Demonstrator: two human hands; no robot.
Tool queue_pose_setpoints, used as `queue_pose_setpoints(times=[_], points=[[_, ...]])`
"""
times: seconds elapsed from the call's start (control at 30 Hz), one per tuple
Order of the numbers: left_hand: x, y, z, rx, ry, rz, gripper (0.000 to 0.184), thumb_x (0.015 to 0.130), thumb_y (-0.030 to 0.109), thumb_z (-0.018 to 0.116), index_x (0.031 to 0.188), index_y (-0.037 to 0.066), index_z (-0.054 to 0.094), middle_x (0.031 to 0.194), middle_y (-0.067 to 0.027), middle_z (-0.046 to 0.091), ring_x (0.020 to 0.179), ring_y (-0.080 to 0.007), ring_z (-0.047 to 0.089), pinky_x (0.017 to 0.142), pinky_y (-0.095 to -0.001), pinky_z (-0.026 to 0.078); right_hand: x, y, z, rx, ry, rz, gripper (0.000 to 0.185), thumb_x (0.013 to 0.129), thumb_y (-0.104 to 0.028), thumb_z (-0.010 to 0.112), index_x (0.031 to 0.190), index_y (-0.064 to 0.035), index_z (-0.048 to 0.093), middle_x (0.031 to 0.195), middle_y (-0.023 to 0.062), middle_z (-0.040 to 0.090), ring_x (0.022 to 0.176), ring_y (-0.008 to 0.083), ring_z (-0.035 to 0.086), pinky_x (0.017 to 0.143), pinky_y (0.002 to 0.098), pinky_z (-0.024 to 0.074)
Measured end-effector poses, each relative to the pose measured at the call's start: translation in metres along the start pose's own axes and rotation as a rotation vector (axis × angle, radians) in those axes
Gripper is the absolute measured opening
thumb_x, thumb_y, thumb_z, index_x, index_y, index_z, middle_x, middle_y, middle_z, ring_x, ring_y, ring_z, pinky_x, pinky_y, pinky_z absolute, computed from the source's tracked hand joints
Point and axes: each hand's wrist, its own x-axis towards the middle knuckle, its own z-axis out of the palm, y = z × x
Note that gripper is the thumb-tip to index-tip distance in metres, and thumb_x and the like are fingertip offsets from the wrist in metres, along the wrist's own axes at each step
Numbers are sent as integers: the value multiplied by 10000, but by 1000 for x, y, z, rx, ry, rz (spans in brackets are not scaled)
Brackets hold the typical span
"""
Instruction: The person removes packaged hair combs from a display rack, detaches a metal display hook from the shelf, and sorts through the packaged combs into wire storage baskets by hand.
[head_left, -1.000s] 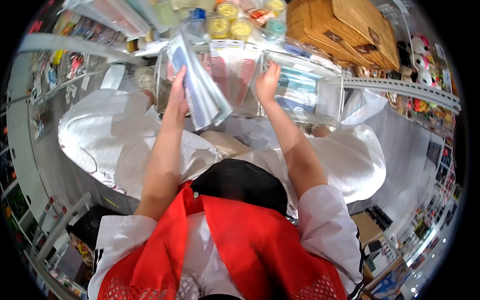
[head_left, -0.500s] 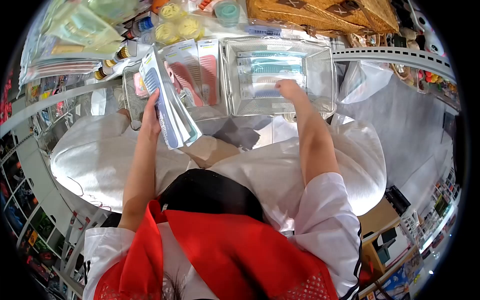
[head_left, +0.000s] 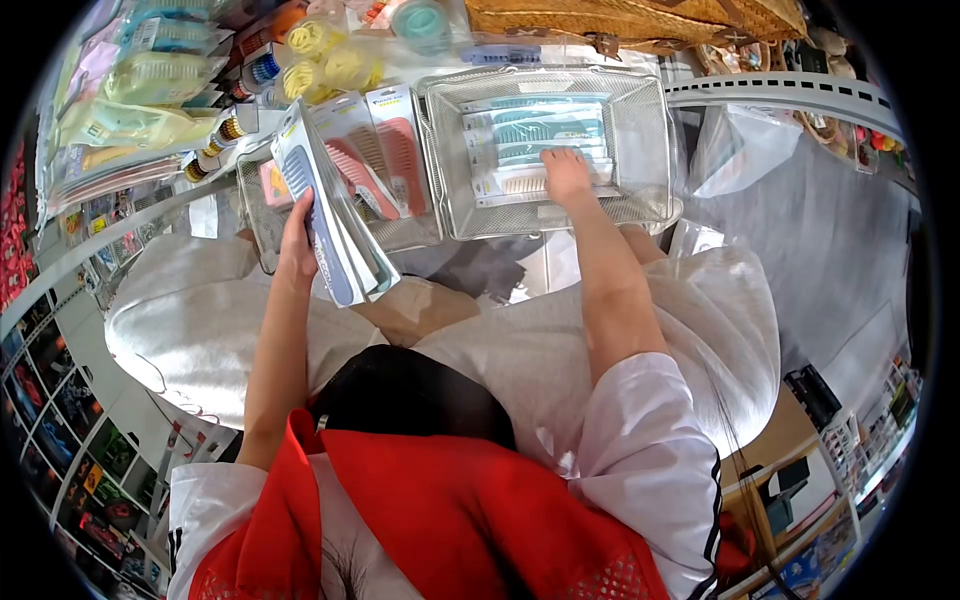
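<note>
Several blue-and-teal carded combs are clamped in a bundle in the left hand, thumb over the front card and the other fingers mostly hidden behind. The bundle sits above the near side of the left wire basket and reaches out toward the lap. It looks light: thin plastic combs, fairly stiff along their length, on cards that would bend a little. The glossy wrapping is probably slippery, so loose packs could slide over one another; the lower ends are already fanned apart. A grip across both long edges near the middle, squeezing the whole stack, should suit it best. The comb teeth look like the weaker part if bent hard.

The bundle's long axis slants, its far end up and to the left, its near end down and to the right by the knees. On the front blue comb, the teeth are toward the far end and the handle points to the lap.

The right hand is inside the right wire basket, fingers bent and close together on the teal and beige comb packs; whether they pinch one, I cannot tell. Those packs lie crosswise, long axes running left to right. Pink carded combs lean in the left wire basket, tops pointing away from the person.
</note>
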Motion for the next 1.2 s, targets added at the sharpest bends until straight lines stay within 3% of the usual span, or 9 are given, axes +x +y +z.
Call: queue_pose_setpoints(times=[0.2, 0.3, 0.4, 0.5, 0.7, 0.87, 0.93, 1.03, 1.2], points=[[-11, 5, 23, -37, -42, 1, 370, 851, 275, 502, 1107, 8, 501, 968, -120, 607, 813, -210, 614, 723, -323, 525, 8, 25, 37, 20, -116, -129, 160, 725, -162, 564, 793, -34, 632, 881, 169, 591, 880, 317, 551, 798, 397, 443], [-11, 4, 19, -51, -69, 9, 378, 850, 268, 506, 1121, 6, 489, 989, -121, 598, 835, -211, 608, 737, -329, 520, 0, 5, -14, 137, -376, -52, 208, 726, -156, 577, 873, -19, 630, 913, 180, 595, 897, 318, 558, 786, 386, 452], [-12, 4, 12, -39, -87, 36, 414, 844, 269, 516, 1130, -27, 473, 1034, -144, 581, 894, -221, 592, 795, -321, 491, 15, 7, -21, 335, -181, 121, 292, 716, -158, 611, 969, -11, 607, 931, 179, 610, 865, 281, 589, 790, 368, 449], [-10, 4, 9, -85, -61, 31, 414, 842, 262, 512, 1136, -25, 465, 1032, -146, 580, 899, -230, 592, 802, -335, 490, 47, 13, -61, 726, -255, 131, 344, 700, -155, 650, 1005, -7, 586, 901, 153, 626, 803, 241, 606, 780, 347, 447], [2, 2, -3, -251, -29, 93, 356, 790, 241, 556, 1059, 11, 517, 933, -115, 604, 832, -237, 599, 757, -357, 495, 54, -52, -165, 1551, -789, -48, 437, 745, -101, 651, 1141, -4, 493, 1049, 69, 585, 904, 159, 573, 830, 299, 436], [-12, 11, -4, -354, -71, 106, 374, 827, 228, 470, 1094, -33, 487, 972, -157, 593, 885, -268, 590, 815, -360, 478, 70, -168, -135, 1837, -448, -239, 341, 793, -107, 613, 1103, -17, 502, 1082, 73, 564, 947, 149, 557, 857, 301, 426], [-30, 22, 7, -394, -108, 106, 414, 848, 245, 389, 1156, -25, 449, 1071, -193, 549, 981, -290, 556, 861, -401, 462, 65, -196, -99, 1822, -350, -81, 349, 775, -42, 596, 1100, 12, 480, 1103, 94, 551, 925, 168, 569, 829, 296, 444], [-29, 22, -6, -369, -136, 195, 410, 845, 238, 379, 1155, -21, 452, 1057, -165, 555, 988, -268, 543, 886, -376, 434, 39, -218, -68, 1197, 124, 73, 361, 742, 31, 549, 1093, 22, 467, 1084, 125, 544, 867, 191, 579, 756, 297, 471], [-33, 22, -19, -379, -133, 239, 417, 842, 249, 391, 1148, -30, 448, 1041, -175, 559, 945, -270, 559, 850, -374, 452, 57, -174, -74, 815, 550, -44, 373, 680, 50, 491, 1049, -7, 482, 988, 173, 542, 807, 289, 577, 696, 373, 472]])
